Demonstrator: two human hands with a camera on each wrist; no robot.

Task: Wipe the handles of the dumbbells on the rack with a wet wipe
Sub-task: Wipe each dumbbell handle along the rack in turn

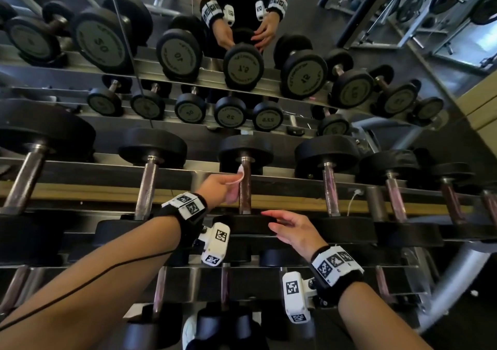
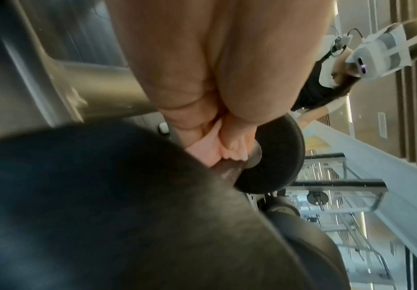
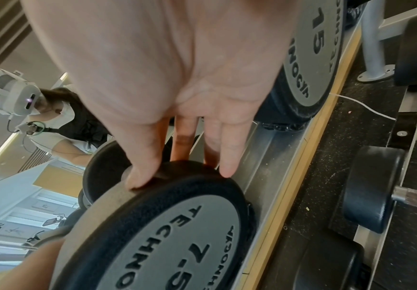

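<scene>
The 7.5 dumbbell [image 1: 243, 226] lies on the rack's upper rail [image 1: 94, 177], in front of me. My left hand [image 1: 228, 185] pinches a pale pink wet wipe [image 1: 238, 178] and holds it against the left side of the dumbbell's handle [image 1: 245, 191]. In the left wrist view the wipe [image 2: 207, 145] is bunched under the fingers on the dark handle [image 2: 54, 173], just short of the far head [image 2: 279, 157]. My right hand [image 1: 271, 219] rests with straight fingers [image 3: 227, 162] on the rim of the near head [image 3: 177, 235].
More black dumbbells flank it on the same rail, among them a 15 [image 3: 314, 49] to the right. A lower tier [image 1: 226, 282] of dumbbells sits beneath my forearms. A mirror [image 1: 242, 67] behind the rack reflects it all. A white cable [image 1: 352, 200] hangs right of centre.
</scene>
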